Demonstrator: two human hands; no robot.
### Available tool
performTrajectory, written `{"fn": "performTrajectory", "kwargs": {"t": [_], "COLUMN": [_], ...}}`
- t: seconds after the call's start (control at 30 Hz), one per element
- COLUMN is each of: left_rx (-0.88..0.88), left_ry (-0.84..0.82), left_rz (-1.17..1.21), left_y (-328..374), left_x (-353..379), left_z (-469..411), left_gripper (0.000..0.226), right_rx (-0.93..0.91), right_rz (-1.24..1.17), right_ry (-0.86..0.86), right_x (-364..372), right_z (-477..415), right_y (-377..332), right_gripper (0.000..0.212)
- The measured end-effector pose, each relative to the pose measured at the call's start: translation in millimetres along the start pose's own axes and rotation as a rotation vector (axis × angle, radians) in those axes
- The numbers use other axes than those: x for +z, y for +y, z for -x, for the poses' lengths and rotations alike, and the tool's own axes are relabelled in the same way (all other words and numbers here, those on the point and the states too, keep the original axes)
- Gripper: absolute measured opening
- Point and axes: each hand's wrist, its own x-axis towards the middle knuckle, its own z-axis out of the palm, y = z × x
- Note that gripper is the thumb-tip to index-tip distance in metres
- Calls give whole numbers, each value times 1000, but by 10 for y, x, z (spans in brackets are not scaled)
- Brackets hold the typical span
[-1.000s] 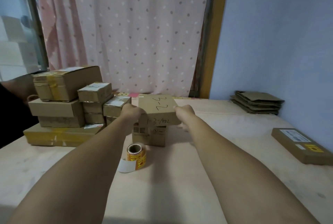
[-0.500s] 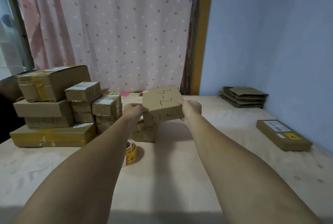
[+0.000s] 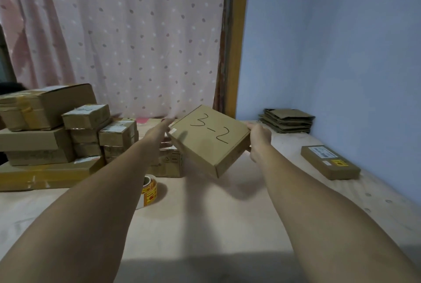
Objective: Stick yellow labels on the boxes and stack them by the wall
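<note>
A flat cardboard box marked "3-2" (image 3: 210,140) hangs tilted above the table, its near corner dipping down. My left hand (image 3: 159,133) holds its left corner between fingers and thumb. My right hand (image 3: 259,140) grips its right edge. No yellow label shows on its top face. A roll of yellow labels (image 3: 150,189) stands on the table, partly hidden behind my left forearm. By the blue wall on the right lies a flat box with a yellow label (image 3: 330,162).
A pile of several cardboard boxes (image 3: 52,136) fills the left of the table, with another box (image 3: 169,164) just below the held one. Flattened cartons (image 3: 287,119) are stacked in the far right corner. A dotted curtain hangs behind.
The held box has risen off the pile, swung to the right and turned, so "3-2" on its top now faces me. Both hands moved with it.
</note>
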Motion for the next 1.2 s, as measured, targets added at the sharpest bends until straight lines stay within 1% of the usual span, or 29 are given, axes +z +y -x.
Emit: {"fn": "performTrajectory", "kwargs": {"t": [0.07, 0.13, 0.17, 0.2, 0.23, 0.3, 0.33, 0.4, 0.43, 0.47, 0.53, 0.57, 0.6, 0.67, 0.77, 0.87, 1.0, 1.1, 1.2], "left_rx": [-8, -9, -11, -23, -43, -101, -147, -221, -223, -211, -178, -169, -163, -153, -179, -221, -222, -216, -213], "left_ry": [5, 57, 69, 51, 13, -80, -130, -203, -214, -211, -170, -154, -140, -116, -157, -192, -193, -166, -114], "left_rz": [-157, -198, -193, -186, -179, -144, -112, -29, -5, 6, -6, -6, -7, -18, -137, -225, -348, -512, -678], "left_y": [-56, -124, -148, -158, -146, -144, -160, -185, -205, -238, -291, -316, -344, -411, -509, -596, -712, -796, -860], "left_x": [15, -10, -8, 12, 54, 106, 107, 98, 99, 102, 132, 153, 168, 177, 143, 44, -20, 91, 142], "left_z": [10, -75, -89, -60, 29, 170, 200, 278, 288, 280, 264, 260, 248, 223, 240, 269, 288, 350, 362], "left_gripper": [73, 91, 95, 92, 83, 56, 49, 48, 49, 47, 41, 40, 40, 43, 44, 42, 31, 19, 28], "right_rx": [14, 29, 35, 36, 44, 44, 46, 54, 62, 89, 195, 246, 283, 294, 265, 319, 354, 318, 298], "right_rz": [25, 26, 29, 30, 39, 60, 72, 93, 114, 141, 207, 236, 267, 327, 429, 517, 640, 718, 781], "right_ry": [1, 12, 5, -6, -19, -48, -48, -22, -24, -35, -70, -109, -150, -195, -188, -194, -217, -211, -218], "right_x": [-115, -212, -252, -285, -309, -347, -361, -374, -372, -380, -392, -397, -393, -390, -447, -551, -581, -522, -453], "right_z": [22, 45, 41, 48, 39, 29, 32, 30, 40, 56, 3, -1, 17, 57, 72, 120, 181, 216, 256], "right_y": [-5, -11, -2, 1, 17, 44, 54, 78, 100, 121, 212, 252, 271, 283, 314, 379, 533, 604, 666], "right_gripper": [33, 32, 29, 25, 21, 18, 17, 17, 23, 35, 69, 73, 67, 52, 47, 39, 34, 25, 19]}}
